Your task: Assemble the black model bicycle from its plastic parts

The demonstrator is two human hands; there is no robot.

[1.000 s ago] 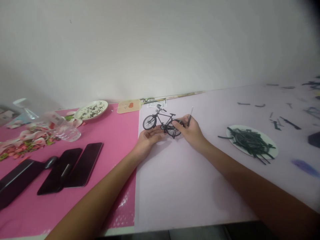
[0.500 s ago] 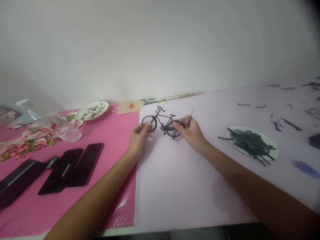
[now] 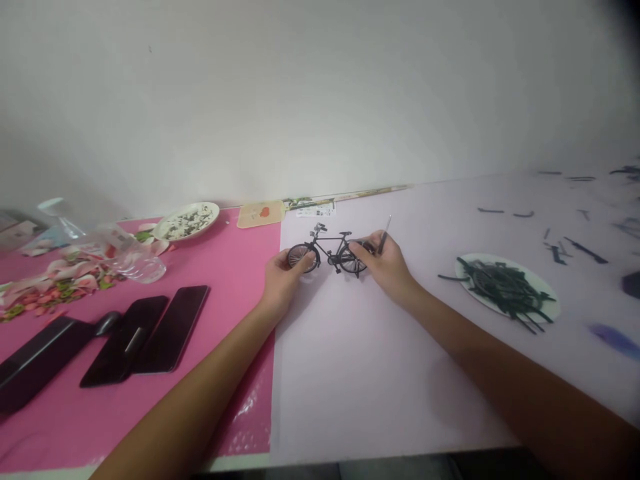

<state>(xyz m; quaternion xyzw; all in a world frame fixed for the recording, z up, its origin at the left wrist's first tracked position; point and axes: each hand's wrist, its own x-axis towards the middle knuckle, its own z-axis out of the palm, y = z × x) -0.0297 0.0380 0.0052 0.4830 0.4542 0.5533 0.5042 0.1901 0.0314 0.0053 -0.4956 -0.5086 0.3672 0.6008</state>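
A small black model bicycle (image 3: 327,250) is held upright between my two hands, its handlebar on the left. My left hand (image 3: 285,277) grips the front wheel, with the thumb on its near side. My right hand (image 3: 385,263) is closed on the rear wheel, partly covering it. From the same right hand a small screwdriver (image 3: 384,239) sticks up, its thin metal shaft pointing upward and its dark handle among the fingers. Below the bicycle lies the pale lilac sheet (image 3: 350,373); whether the wheels touch it is hard to see.
On the right, a white plate (image 3: 550,308) holds dark green strips, with loose dark parts (image 3: 585,250) beyond. To the left are two black phones (image 3: 173,330), a black device (image 3: 43,353), a clear bottle (image 3: 135,260), a plate (image 3: 213,217) of bits and a fly swatter (image 3: 263,215) near the wall.
The bicycle's front end has dropped slightly and shifted a little right, along with my left hand. Both hands keep their hold, and the screwdriver stays in my right hand.
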